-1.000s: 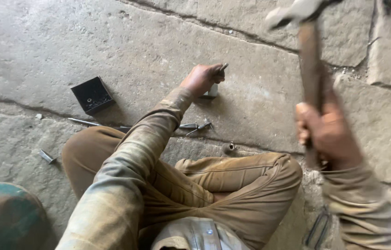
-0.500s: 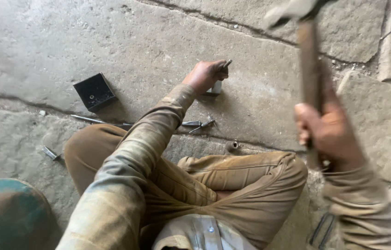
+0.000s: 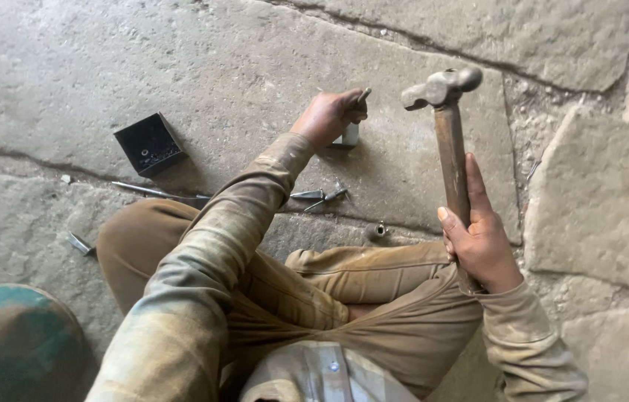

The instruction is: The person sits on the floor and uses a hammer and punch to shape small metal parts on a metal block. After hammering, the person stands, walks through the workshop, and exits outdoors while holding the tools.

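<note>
I sit cross-legged on a stone floor. My left hand (image 3: pixel 327 116) reaches forward and pinches a thin metal pin (image 3: pixel 363 95) upright over a small pale metal piece (image 3: pixel 349 135) on the stone. My right hand (image 3: pixel 478 238) grips the wooden handle of a hammer (image 3: pixel 444 126); its steel head points left, level with and just right of the pin, a short way apart from it.
A small open black box (image 3: pixel 148 144) lies on the floor at left. A thin metal rod (image 3: pixel 152 191), a few loose bolts (image 3: pixel 325 196) and a small ring (image 3: pixel 380 230) lie near my knees. A green rounded object (image 3: pixel 9 342) sits at lower left. Cracks run between slabs.
The hammer has come down from high at the upper right to level with the pin. My left hand has stayed on the pin.
</note>
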